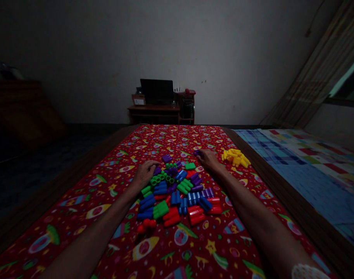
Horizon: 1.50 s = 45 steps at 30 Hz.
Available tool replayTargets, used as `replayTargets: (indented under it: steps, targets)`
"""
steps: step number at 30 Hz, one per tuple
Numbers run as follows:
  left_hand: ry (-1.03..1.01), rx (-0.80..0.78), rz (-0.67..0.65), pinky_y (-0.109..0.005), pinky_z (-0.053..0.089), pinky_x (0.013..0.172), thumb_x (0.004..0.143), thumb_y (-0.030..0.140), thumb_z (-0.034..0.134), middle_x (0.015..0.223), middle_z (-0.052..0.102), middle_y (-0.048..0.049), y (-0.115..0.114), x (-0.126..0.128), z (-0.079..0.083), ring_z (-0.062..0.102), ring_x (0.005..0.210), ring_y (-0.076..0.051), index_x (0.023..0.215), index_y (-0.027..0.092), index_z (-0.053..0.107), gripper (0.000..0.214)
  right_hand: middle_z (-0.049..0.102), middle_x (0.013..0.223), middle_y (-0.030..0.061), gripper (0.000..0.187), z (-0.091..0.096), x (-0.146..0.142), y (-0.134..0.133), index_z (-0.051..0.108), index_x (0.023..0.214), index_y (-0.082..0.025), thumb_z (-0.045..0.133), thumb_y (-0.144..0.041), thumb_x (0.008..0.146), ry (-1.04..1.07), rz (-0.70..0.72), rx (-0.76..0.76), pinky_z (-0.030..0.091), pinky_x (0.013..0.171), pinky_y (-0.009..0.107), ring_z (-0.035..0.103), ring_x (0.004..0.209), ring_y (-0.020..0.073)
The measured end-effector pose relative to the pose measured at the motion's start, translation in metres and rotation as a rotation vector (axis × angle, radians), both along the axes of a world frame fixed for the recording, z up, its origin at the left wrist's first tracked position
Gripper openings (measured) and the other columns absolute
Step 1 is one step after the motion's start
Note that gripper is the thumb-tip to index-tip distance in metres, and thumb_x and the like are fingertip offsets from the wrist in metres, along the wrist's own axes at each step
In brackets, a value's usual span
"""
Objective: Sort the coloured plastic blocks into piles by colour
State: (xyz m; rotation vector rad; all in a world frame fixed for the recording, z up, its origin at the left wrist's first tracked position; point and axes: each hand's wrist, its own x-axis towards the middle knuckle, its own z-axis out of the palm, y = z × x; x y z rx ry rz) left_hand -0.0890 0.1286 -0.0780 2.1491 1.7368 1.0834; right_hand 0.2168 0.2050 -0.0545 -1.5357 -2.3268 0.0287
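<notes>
A mixed heap of plastic building blocks in blue, green, red and purple lies on the red patterned cloth [182, 135]. At the heap's left edge, my left hand [144, 173] has its fingers curled over a purple block [157, 170]; the grip is partly hidden. Beyond the heap on the right, my right hand [208, 158] pinches another purple block [197, 153] at its fingertips. A loose purple block [166, 158] rests between the hands at the far side. Nearer me are a green block [161, 209] and a red block [195, 215].
A separate pile of yellow blocks [236, 157] sits right of my right hand. Past the cloth's far end stands a low desk [153, 108] with a dark monitor [157, 91]. On the right is a surface with a blue checked cover [270, 162].
</notes>
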Motion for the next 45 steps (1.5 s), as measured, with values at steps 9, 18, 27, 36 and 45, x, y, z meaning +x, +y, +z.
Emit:
replayTargets:
  steps: [9,18,27,36,45]
  targets:
    - [0.006,0.004,-0.018,-0.035,0.051,0.09,0.079,0.026,0.039,0.101,0.072,-0.005,0.001,-0.001,-0.001,0.064,0.095,-0.021,0.091,0.02,0.07,0.034,0.065,0.114,0.0183,0.039,0.003,0.012,0.0,0.059,0.123,-0.011,0.049,-0.032,0.091,0.025,-0.19,0.111,0.043,0.085,0.034,0.058,0.105,0.0264]
    - [0.008,0.026,-0.024,-0.037,0.05,0.09,0.078,0.027,0.039,0.099,0.072,-0.0068,0.002,0.0,-0.002,0.065,0.095,-0.021,0.088,0.019,0.069,0.033,0.072,0.099,0.0048,0.038,0.019,-0.055,-0.028,0.066,0.116,-0.019,0.056,-0.011,0.081,0.151,0.551,-0.118,0.042,0.07,0.021,0.064,0.082,0.0152]
    - [0.0,0.034,-0.023,-0.035,0.052,0.088,0.078,0.025,0.04,0.099,0.072,-0.0052,0.001,0.0,-0.002,0.065,0.093,-0.02,0.088,0.02,0.069,0.03,0.072,0.089,0.0083,0.026,0.025,-0.022,-0.013,0.072,0.098,-0.014,0.05,-0.025,0.087,0.13,0.061,0.002,0.035,0.063,0.022,0.061,0.077,0.0155]
    - [-0.006,0.039,-0.023,-0.036,0.051,0.089,0.077,0.026,0.039,0.098,0.072,-0.0074,0.0,0.002,-0.001,0.065,0.093,-0.021,0.087,0.018,0.069,0.033,0.07,0.084,0.0113,0.039,0.026,0.011,-0.007,0.072,0.086,-0.011,0.044,-0.038,0.089,-0.057,-0.208,-0.127,0.03,0.054,0.024,0.061,0.072,0.0162]
    - [-0.004,0.03,-0.029,-0.035,0.052,0.089,0.077,0.025,0.04,0.098,0.072,-0.0062,0.0,0.001,0.0,0.065,0.094,-0.021,0.087,0.019,0.069,0.031,0.069,0.102,0.0137,0.033,0.025,0.004,-0.015,0.066,0.107,-0.016,0.044,-0.035,0.091,-0.126,-0.333,0.026,0.04,0.069,0.028,0.064,0.093,0.0239]
